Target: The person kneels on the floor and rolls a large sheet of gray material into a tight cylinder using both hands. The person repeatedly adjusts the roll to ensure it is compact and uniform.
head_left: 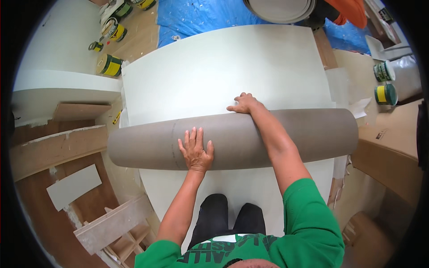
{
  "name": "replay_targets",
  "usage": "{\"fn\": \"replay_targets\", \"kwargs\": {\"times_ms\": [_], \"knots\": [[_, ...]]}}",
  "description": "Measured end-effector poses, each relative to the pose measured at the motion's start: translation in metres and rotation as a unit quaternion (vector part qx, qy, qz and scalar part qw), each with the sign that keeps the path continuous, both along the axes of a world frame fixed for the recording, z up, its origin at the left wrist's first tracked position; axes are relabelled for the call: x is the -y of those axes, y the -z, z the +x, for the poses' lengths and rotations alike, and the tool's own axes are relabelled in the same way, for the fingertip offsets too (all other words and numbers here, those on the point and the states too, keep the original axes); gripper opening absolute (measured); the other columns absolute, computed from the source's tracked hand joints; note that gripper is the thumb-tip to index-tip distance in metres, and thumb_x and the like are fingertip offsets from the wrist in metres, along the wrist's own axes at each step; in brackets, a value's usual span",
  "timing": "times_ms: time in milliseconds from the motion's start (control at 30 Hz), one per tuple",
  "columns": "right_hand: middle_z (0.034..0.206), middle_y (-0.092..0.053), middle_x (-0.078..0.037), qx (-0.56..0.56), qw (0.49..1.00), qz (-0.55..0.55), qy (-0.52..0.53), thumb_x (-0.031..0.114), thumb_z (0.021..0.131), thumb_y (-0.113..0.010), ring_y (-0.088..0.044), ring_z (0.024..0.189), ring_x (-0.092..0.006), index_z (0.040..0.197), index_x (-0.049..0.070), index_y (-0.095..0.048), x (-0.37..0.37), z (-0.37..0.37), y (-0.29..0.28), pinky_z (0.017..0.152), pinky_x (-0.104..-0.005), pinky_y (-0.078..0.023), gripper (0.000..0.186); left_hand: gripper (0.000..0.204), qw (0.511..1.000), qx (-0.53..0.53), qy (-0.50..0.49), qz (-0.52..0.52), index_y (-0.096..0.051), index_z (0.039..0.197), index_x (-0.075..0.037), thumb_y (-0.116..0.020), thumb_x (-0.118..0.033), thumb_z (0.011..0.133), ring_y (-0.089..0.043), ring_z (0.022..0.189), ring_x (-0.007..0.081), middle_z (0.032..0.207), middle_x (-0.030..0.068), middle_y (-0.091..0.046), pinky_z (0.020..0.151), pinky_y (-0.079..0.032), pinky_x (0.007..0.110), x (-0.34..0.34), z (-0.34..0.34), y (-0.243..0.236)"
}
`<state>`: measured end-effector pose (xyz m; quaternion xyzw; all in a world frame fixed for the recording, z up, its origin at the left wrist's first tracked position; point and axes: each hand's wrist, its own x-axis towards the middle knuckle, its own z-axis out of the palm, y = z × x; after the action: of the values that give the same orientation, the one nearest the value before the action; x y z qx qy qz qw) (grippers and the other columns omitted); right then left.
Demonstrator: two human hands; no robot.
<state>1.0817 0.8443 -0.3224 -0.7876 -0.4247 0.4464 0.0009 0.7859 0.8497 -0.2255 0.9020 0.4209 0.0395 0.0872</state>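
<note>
A long grey-brown roll of sheet material (pixel 308 136) lies crosswise in front of me on a white sheet (pixel 214 67). Flat on the roll's top, left of its middle, rests my left hand (pixel 196 154) with its fingers spread. My right hand (pixel 245 103) reaches over to the roll's far edge. Its fingers are apart and slightly bent, and nothing shows in them. Both ends of the roll jut out past the sides of the white sheet. My knees are at the near side, over the sheet.
Green-and-yellow cans (pixel 110 65) stand at the far left, and two tubs (pixel 386 94) at the right. A cardboard box (pixel 389 147) sits by the roll's right end. Beyond the sheet lie a blue tarp (pixel 192 20) and a round grey lid (pixel 281 10), beside a person's orange garment (pixel 351 11).
</note>
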Motion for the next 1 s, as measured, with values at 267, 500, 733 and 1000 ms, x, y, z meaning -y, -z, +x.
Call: {"fn": "replay_targets", "kwargs": {"times_ms": [267,500,733,1000], "knots": [[0.147,-0.05,-0.02,-0.024,0.999,-0.036,-0.025,0.08,0.075,-0.057,-0.047,0.136,-0.0352,0.135,0.006,-0.064,-0.001,0.007,-0.014,0.109,-0.0454,-0.044,0.095,0.06,1.0,0.024,0.014,-0.003,-0.054,0.144,-0.015,-0.059,-0.041,0.091,-0.035,0.146,0.0324,0.151,0.0095,-0.049,0.12,-0.014,0.062,-0.003,0.008,-0.002],[0.142,-0.051,-0.027,-0.05,0.997,0.014,-0.048,0.092,0.062,-0.061,-0.047,0.135,-0.0414,0.148,0.002,-0.048,0.036,-0.014,-0.05,0.113,-0.0509,-0.039,0.125,0.06,0.998,0.05,0.02,0.036,-0.054,0.145,-0.013,-0.06,-0.039,0.09,-0.034,0.146,0.0332,0.151,0.0099,-0.049,0.12,-0.014,0.063,0.021,-0.017,0.006],[0.144,-0.051,-0.024,-0.054,0.998,0.031,-0.014,0.088,0.062,-0.065,-0.047,0.136,-0.0412,0.15,0.008,-0.047,0.035,-0.028,-0.088,0.114,-0.0519,-0.038,0.121,0.058,0.997,0.063,0.006,0.042,-0.058,0.141,-0.012,-0.061,-0.04,0.091,-0.037,0.145,0.0327,0.15,0.0091,-0.05,0.118,-0.017,0.062,0.025,-0.02,-0.002],[0.145,-0.052,-0.023,-0.01,0.997,0.069,-0.01,0.085,0.064,-0.067,-0.048,0.136,-0.0392,0.144,0.009,-0.055,0.045,-0.03,-0.068,0.113,-0.0504,-0.041,0.111,0.059,0.977,0.213,0.007,0.027,-0.056,0.138,-0.006,-0.078,-0.029,0.088,-0.038,0.143,0.0368,0.149,0.0146,-0.048,0.118,-0.019,0.059,0.063,-0.09,0.021]]}}
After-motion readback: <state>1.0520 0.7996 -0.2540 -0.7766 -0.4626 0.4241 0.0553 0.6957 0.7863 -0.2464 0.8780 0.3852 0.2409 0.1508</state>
